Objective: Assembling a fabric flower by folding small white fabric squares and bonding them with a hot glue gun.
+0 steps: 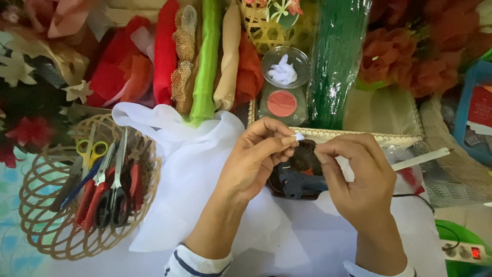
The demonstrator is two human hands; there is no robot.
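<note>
- Fingers of the left hand (254,156) pinch a small white scrap (299,136) at thumb and forefinger, wrist bent inward.
- Right hand (359,177) curls, fingertips pinched shut beside the scrap; what they grip cannot be told.
- Both hover above a blue glue gun (302,183) and white cloth (189,169).

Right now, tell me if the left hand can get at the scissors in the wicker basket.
Probably yes. The scissors lie uncovered in the open wicker basket beside the left hand, with only white cloth between. But its fingers are pinching a small white piece, which it would have to release first.
</note>
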